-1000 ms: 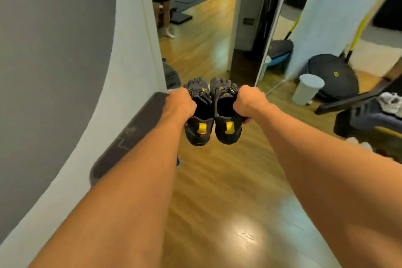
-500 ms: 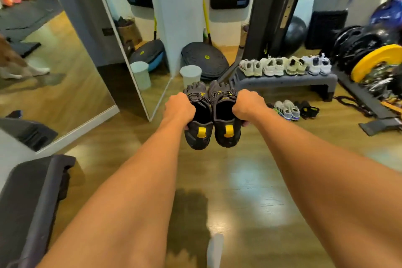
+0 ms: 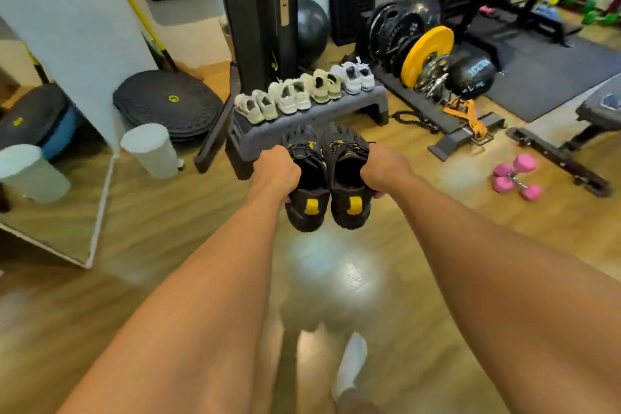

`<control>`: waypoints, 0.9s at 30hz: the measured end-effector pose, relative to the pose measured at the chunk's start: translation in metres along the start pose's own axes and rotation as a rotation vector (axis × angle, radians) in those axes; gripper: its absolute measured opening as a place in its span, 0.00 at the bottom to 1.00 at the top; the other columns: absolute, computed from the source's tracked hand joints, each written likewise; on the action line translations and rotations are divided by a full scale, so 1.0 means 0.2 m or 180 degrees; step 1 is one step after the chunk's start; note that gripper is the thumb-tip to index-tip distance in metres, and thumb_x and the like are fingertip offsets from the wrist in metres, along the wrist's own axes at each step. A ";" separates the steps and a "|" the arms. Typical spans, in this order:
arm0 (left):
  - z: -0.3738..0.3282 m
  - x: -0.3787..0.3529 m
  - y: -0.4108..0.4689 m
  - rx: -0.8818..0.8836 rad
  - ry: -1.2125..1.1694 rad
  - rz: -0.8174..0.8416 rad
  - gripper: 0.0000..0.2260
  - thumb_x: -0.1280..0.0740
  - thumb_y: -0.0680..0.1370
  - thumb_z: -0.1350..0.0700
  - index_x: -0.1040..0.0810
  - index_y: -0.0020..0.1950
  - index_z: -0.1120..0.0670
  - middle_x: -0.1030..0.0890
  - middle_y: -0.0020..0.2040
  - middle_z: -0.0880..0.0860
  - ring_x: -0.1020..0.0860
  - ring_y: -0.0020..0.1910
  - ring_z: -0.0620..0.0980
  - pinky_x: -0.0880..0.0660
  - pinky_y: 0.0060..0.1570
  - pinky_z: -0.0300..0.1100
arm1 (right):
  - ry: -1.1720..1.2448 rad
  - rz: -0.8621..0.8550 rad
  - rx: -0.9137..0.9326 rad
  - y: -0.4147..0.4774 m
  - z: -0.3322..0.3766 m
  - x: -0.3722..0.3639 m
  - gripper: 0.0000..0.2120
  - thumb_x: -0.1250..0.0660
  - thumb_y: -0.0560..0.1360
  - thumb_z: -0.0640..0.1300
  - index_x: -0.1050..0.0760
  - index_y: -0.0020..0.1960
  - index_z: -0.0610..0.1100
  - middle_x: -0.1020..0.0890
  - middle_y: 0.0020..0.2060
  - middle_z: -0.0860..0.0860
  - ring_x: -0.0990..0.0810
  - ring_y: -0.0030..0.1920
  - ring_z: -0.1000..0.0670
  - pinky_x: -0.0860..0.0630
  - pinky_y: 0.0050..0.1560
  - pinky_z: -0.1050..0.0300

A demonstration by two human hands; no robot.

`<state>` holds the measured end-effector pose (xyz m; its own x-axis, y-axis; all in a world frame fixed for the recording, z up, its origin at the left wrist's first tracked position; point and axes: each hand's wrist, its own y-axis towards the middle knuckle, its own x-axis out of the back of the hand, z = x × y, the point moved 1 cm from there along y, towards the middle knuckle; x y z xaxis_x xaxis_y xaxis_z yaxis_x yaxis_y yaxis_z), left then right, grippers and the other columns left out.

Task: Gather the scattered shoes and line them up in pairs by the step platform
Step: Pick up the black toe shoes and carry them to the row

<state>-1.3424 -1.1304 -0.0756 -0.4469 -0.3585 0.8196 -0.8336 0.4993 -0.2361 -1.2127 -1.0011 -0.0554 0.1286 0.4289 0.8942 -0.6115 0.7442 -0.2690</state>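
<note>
I carry two black toe shoes with yellow heel tabs side by side at arm's length. My left hand (image 3: 276,171) grips the left black shoe (image 3: 307,193) at its outer edge. My right hand (image 3: 383,170) grips the right black shoe (image 3: 347,188) the same way. Beyond them stands the grey step platform (image 3: 331,108), with several white and cream shoes (image 3: 302,92) lined up in pairs on top. The black shoes hide the floor just in front of the platform.
A white bin (image 3: 151,149) and stacked balance pads (image 3: 168,104) stand left of the platform, next to a leaning mirror (image 3: 57,198). A black rack post (image 3: 258,10), weight plates (image 3: 426,54), pink dumbbells (image 3: 515,176) and a bench (image 3: 598,111) are behind and to the right.
My view has swung right from the mirror wall to face the step platform, which is now closer. Both hands keep their hold on the black shoes.
</note>
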 end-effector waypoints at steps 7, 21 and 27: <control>-0.58 -0.32 0.58 -0.0154 -0.0144 0.0224 0.09 0.41 0.75 0.64 0.24 0.49 0.65 0.21 0.47 0.67 0.25 0.28 0.59 0.40 0.09 0.36 | 0.0013 0.0052 -0.0146 0.72 -0.39 0.30 0.11 0.40 0.77 0.37 0.27 0.58 0.39 0.20 0.51 0.40 0.18 0.47 0.38 0.19 0.49 0.45; -1.53 -0.87 1.78 -0.0576 0.0322 0.0653 0.04 0.39 0.78 0.59 0.27 0.46 0.60 0.21 0.50 0.62 0.24 0.45 0.60 0.30 0.36 0.45 | -0.0099 0.0098 -0.0713 2.10 -0.91 0.67 0.04 0.40 0.77 0.40 0.32 0.51 0.43 0.25 0.44 0.44 0.20 0.44 0.38 0.23 0.46 0.49; -1.87 -1.09 2.23 -0.0604 0.0383 0.0810 0.04 0.39 0.79 0.58 0.28 0.47 0.59 0.21 0.51 0.61 0.23 0.46 0.59 0.30 0.39 0.46 | 0.0002 0.0163 -0.1008 2.64 -1.10 0.80 0.11 0.38 0.76 0.39 0.29 0.58 0.41 0.22 0.50 0.41 0.20 0.48 0.37 0.21 0.51 0.44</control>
<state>-1.4948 -0.5347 -0.1648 -0.5819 -0.1135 0.8053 -0.6200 0.7027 -0.3490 -1.3431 -0.4276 -0.1334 0.1045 0.4700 0.8765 -0.3439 0.8440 -0.4116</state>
